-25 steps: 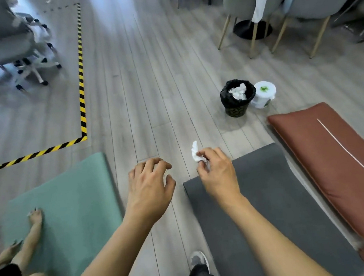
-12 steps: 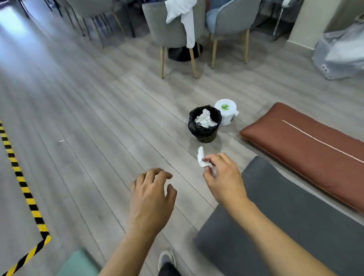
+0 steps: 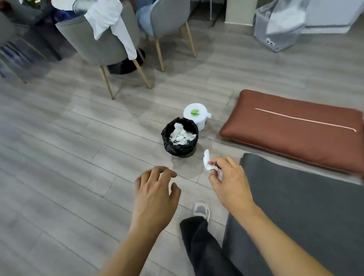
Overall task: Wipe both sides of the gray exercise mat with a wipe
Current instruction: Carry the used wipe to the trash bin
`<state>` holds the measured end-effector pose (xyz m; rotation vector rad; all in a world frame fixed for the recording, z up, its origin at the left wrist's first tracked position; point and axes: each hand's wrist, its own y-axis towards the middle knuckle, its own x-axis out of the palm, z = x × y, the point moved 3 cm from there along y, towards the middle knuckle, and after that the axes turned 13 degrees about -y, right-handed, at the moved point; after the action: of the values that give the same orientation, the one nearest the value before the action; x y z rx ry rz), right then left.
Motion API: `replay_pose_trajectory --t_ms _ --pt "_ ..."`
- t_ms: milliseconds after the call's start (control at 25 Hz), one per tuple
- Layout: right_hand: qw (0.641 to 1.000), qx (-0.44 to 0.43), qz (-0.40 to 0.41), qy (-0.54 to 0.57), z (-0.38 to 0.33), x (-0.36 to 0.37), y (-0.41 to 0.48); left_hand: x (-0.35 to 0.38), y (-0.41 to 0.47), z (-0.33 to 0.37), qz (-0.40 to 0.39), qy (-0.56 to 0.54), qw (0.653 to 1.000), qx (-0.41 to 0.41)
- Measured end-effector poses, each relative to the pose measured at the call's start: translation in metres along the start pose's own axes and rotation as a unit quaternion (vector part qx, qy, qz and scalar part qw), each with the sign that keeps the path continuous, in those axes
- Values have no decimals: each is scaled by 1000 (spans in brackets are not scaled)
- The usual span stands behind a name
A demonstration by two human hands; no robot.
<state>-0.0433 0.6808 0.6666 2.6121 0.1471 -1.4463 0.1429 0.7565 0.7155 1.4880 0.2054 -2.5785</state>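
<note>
So the person is standing over the floor with both arms stretched out in front. The right hand (image 3: 230,182) has a small crumpled white wipe (image 3: 207,162) pinched between thumb and fingertips, just right of the middle of the frame. The left hand (image 3: 155,190) holds nothing, with its fingers loosely curled in the air. The gray mat (image 3: 312,213) lies flat on the floor in the lower right. Its upper-left corner is just beside the right hand, and one shoe (image 3: 200,209) is planted right next to its left edge.

Just above the hands in the picture sits a little black-lined bin (image 3: 179,149). A white wipe tub (image 3: 196,114) is tucked against its upper right, touching or nearly so. It looks like the wipe is headed for that bin, though that's only a guess.

What could go sideways:
- The bin is already pretty full of used wipes, so a lazy toss could land on the pile and roll off onto the floor.
- The grip is only a fingertip pinch on a scrunched bit, so the wipe could slip out short of the bin.
- The bin looks light, and a knock from a reaching hand could tip it.
- The shoe is so near the mat that one careless step puts a footprint on it.
- Nothing here shows whether the underside is done, so binning the wipe now might be premature.
</note>
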Motion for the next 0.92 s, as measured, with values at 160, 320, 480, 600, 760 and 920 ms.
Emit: replay_pose_trajectory --t_ms 160,320,480,600,760,920 --pt "999 26 -33 -1 8 68 100 24 115 -41 -34 9 999 -9" --pt "995 29 -86 -51 31 138 191 74 223 -68 -72 -12 997 9" --pt "988 47 -122 -79 56 223 272 139 310 -106 -96 -41 994 24" --pt "985 74 -134 -81 84 302 316 199 367 -148 -120 -26 992 33" --pt "984 103 -121 -74 112 394 354 268 420 -207 -171 -14 985 36" --pt "983 151 -101 -30 121 447 371 300 446 -239 -219 16 972 82"
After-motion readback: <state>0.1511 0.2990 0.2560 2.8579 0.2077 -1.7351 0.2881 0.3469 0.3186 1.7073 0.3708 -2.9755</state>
